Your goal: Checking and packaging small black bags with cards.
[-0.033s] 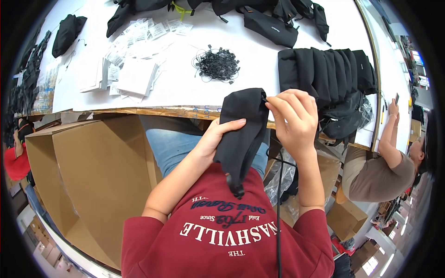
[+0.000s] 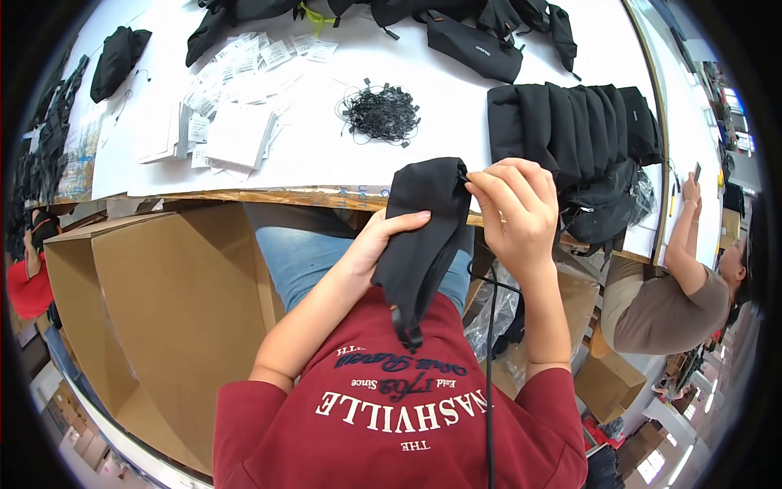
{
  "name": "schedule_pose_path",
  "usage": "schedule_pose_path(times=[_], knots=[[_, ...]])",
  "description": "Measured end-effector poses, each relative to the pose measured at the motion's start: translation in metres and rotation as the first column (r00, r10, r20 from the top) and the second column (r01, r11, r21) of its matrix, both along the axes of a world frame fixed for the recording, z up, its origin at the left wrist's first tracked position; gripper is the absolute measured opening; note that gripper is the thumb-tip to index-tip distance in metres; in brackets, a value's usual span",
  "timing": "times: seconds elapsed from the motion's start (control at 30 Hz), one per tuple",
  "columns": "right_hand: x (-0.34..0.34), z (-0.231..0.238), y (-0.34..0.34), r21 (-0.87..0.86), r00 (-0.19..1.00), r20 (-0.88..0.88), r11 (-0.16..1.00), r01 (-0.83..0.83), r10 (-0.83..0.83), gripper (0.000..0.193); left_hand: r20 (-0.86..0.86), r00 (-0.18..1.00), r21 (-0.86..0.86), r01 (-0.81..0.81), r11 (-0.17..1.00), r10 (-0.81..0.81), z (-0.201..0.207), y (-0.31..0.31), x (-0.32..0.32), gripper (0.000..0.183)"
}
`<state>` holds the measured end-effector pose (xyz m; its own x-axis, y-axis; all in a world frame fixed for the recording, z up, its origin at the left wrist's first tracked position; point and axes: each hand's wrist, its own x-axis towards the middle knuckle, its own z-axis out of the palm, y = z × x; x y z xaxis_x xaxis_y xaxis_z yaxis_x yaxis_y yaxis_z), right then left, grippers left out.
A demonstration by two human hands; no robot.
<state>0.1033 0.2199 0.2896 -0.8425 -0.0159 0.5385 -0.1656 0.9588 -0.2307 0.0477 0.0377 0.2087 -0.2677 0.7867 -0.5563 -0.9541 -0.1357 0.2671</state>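
A black fabric pouch (image 2: 417, 220) hangs over the near edge of the table, in front of my body. My left hand (image 2: 388, 241) grips it from the left side, thumb laid flat across its front and the other fingers hidden behind. At the pouch's upper right corner, the thumb and forefinger of my right hand (image 2: 517, 208) are pinched together. Something small and dark shows at those fingertips, too small to name. The pouch's narrow lower end, with a strap piece (image 2: 405, 328), dangles against my red shirt.
On the white table (image 2: 318, 163) lie a heap of black looped tag strings (image 2: 380, 112), white paper tags (image 2: 240, 134), a row of black pouches (image 2: 562, 130) and more black bags (image 2: 474, 50). A cardboard box (image 2: 179, 318) stands at left; a co-worker (image 2: 672, 310) sits at right.
The pouch's lower end has swung slightly left, and its top sits a touch lower. Both hands keep their hold in nearly the same place.
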Motion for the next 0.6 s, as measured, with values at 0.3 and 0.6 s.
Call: schedule_pose_path(times=[0.3,0.6], knots=[[0.014,0.003,-0.015,-0.386,0.941,0.314,0.922,0.004,0.127,0.008,-0.298,0.940,0.225,0.239,0.945,-0.167,-0.023,-0.024,-0.033,0.076],[-0.007,-0.009,-0.015,-0.295,0.941,0.257,0.945,-0.139,0.218,0.009,-0.585,0.796,0.130,0.277,0.952,-0.152,-0.017,-0.003,-0.054,0.025]])
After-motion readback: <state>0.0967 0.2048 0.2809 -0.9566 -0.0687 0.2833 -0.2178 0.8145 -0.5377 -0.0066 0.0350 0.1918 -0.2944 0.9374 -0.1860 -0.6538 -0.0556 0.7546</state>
